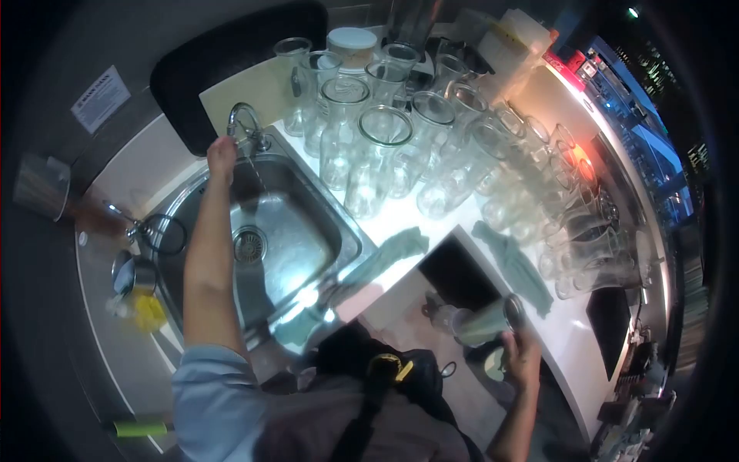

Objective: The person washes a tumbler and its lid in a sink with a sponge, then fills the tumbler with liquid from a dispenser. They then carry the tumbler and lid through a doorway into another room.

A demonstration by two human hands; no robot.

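Observation:
My left hand [222, 154] is closed at the spout end of the chrome faucet [246, 115], above the steel sink [339, 204]. A thin stream of water seems to fall into the basin beneath it. On the right, my right hand [523, 356] grips a clear glass carafe [486, 322], tilted nearly on its side in front of my body, away from the sink. Its round rim faces up and right, near my fingers.
Many glass carafes [366, 185] crowd the white counter right of the sink. Green cloths [517, 266] lie along the counter's near edge. A yellow sponge or cloth [148, 309] and a metal cup [140, 271] sit left of the basin.

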